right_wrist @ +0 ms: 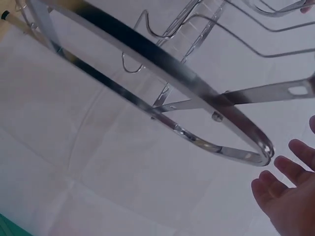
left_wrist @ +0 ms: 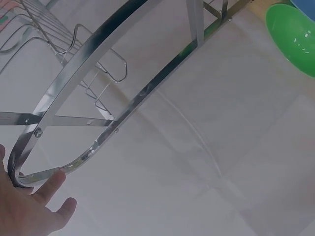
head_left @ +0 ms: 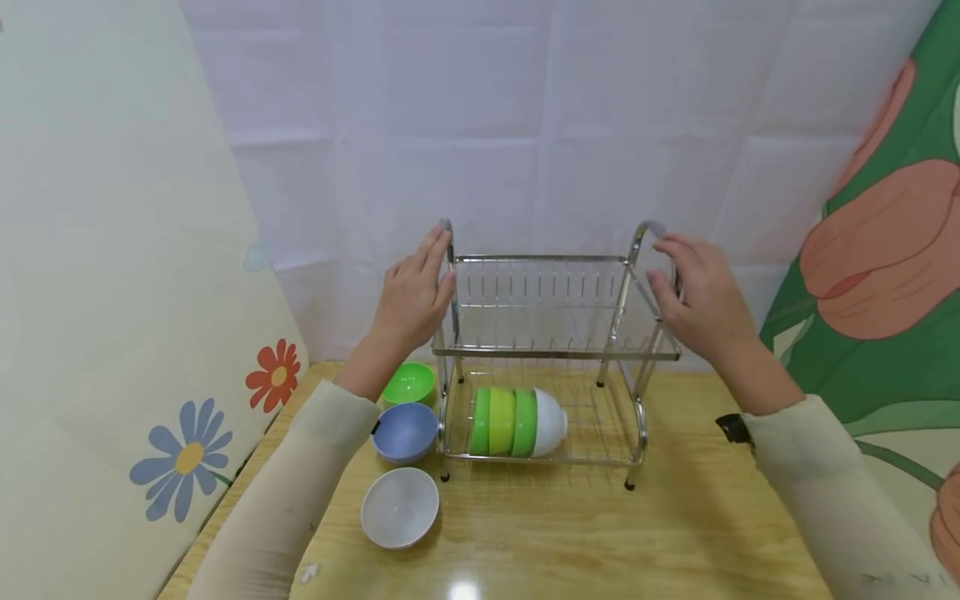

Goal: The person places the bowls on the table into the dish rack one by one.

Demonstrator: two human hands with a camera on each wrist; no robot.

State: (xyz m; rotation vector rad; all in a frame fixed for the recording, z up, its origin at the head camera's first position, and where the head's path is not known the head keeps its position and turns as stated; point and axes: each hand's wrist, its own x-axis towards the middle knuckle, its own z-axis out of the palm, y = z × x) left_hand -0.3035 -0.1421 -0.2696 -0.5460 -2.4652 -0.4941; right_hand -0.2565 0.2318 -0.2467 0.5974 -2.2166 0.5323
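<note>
Metal rack [head_left: 557,354] holds four bowls [head_left: 525,422] on its lower tier [head_left: 592,461]; left hand [head_left: 412,293] and right hand [head_left: 702,297] are unclasped.

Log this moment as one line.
left hand: at dish rack top left; right hand: by its top right; four bowls: lower tier; three bowls: on table, left of rack

Dish rack [head_left: 558,355]: silver with black feet [head_left: 629,485]
Racked bowls [head_left: 501,422]: two green, one yellow-green, one white
Loose bowls [head_left: 406,433]: bright green, periwinkle blue and white
Tabletop [head_left: 697,525]: yellowish wood grain
Sleeves [head_left: 288,475]: cream
Backdrop cloth [head_left: 465,142]: plain, lilac-tinged white
Left wall [head_left: 112,208]: off-white, one blue flower [head_left: 183,460], one red
Right wall [head_left: 922,108]: coral tulips [head_left: 885,258] against green
</note>
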